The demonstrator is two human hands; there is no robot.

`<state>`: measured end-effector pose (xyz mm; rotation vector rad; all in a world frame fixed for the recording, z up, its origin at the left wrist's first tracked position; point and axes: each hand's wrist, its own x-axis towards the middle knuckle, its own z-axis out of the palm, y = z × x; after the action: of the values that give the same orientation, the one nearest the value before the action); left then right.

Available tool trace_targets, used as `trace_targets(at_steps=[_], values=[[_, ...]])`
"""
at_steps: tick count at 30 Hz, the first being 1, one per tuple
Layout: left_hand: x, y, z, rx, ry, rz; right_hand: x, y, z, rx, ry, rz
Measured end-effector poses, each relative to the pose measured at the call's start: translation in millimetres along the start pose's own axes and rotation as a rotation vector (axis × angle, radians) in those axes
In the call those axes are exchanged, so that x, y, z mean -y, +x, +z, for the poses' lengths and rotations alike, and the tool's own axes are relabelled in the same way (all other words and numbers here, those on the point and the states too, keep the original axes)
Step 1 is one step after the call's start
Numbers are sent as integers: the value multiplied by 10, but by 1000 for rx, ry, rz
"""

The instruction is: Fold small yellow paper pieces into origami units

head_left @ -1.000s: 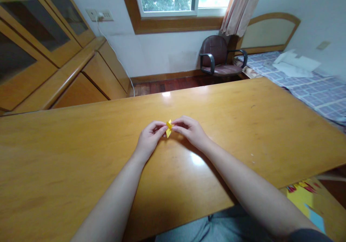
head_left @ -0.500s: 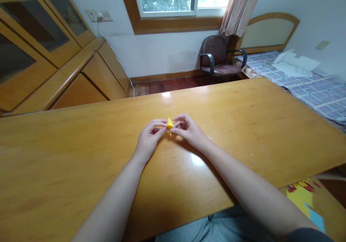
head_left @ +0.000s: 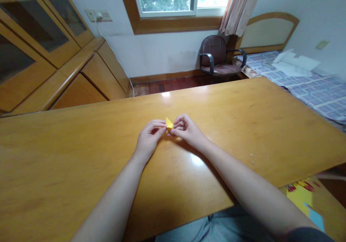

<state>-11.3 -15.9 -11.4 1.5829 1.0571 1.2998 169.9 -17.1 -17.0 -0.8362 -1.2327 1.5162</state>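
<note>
A small folded piece of yellow paper [head_left: 169,124] is pinched between my two hands, just above the middle of the wooden table [head_left: 81,162]. One pointed corner of it sticks up and away from me. My left hand [head_left: 149,135] grips its left side between thumb and fingers. From the right, my right hand [head_left: 187,129] pinches the other side, its fingers curled. The fingertips cover the paper's lower part, so its full folded shape is hidden.
Yellow and light blue paper sheets [head_left: 300,197] with small red and yellow pieces lie on a lower surface at bottom right. Tiny white scraps [head_left: 252,158] dot the table. Beyond stand a brown armchair [head_left: 216,54], a bed [head_left: 302,80] and a wooden cabinet [head_left: 72,65].
The yellow paper has turned slightly between my fingers, its upper tip shifting left. The lower point that stuck out below no longer shows. Both arms stay nearly in place.
</note>
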Motion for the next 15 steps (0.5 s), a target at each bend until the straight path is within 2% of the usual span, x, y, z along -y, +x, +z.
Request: trace_targets(at_steps=[4, 15], values=[[-34, -10, 10, 8, 77, 54, 15, -3, 1, -25, -75, -24], [-86, -55, 47, 18, 310, 204, 38, -3, -19, -117, -515, -214]])
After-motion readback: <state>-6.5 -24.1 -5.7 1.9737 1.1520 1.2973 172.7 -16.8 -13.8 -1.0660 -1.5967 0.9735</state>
